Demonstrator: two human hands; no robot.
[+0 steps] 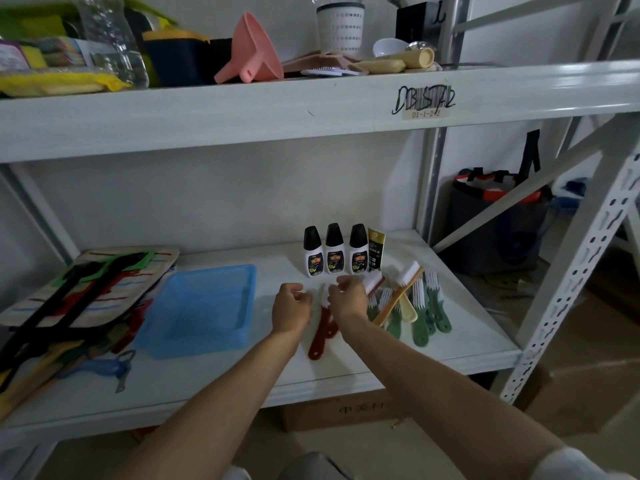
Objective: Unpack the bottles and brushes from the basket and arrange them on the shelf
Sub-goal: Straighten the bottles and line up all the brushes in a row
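- While both hands are hovering over the lower shelf (346,368), the blue basket (201,310) is sitting to their left with nothing visible inside it.
- Three white bottles (334,251) with black caps are standing upright in a row near the back of the shelf, touching side by side; a dark tube (374,250) is standing just beside the right one. Their label print is too small to read.
- The left hand (290,308) is hanging loosely curled, holding nothing.
- The right hand (348,299) is curling its fingers at the white bristle head of a red brush (320,336); whether they are pinching it cannot be told. The brush's long axis is running front to back, bristles pointing toward the bottles.
- Green brushes (427,315) and a tan brush (398,299) are lying heaped to the right, handles mostly pointing forward.
- The upper shelf's edge is carrying a sticker (425,114) reading "D1-1-2-2".
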